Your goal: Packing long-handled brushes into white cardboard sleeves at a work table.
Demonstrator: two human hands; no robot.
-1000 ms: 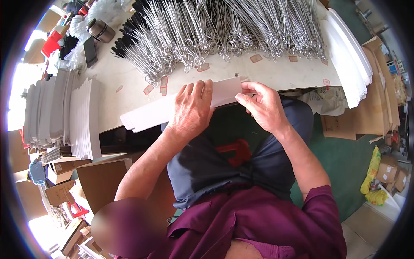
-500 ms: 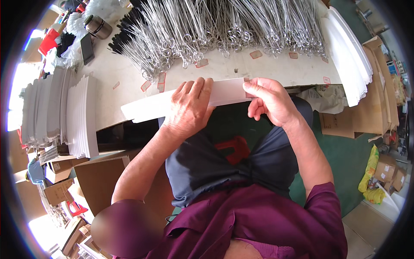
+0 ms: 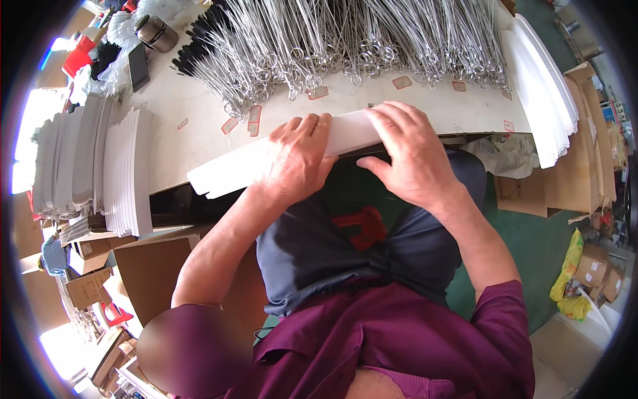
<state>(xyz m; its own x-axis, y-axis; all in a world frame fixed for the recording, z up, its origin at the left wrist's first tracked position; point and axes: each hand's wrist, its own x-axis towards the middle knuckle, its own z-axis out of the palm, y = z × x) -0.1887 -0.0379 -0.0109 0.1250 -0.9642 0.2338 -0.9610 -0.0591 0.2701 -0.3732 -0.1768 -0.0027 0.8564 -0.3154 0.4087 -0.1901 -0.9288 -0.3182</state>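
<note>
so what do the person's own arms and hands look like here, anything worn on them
Both forearms are bare, with no gloves, rings or watch visible on the left hand or the right hand. Short maroon sleeves cover only the upper arms. No markings show on either hand.

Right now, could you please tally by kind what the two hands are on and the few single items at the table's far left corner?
White card strip under the left hand and right hand: 1
Metal flask: 1
Dark phone: 1
Total: 3
</note>
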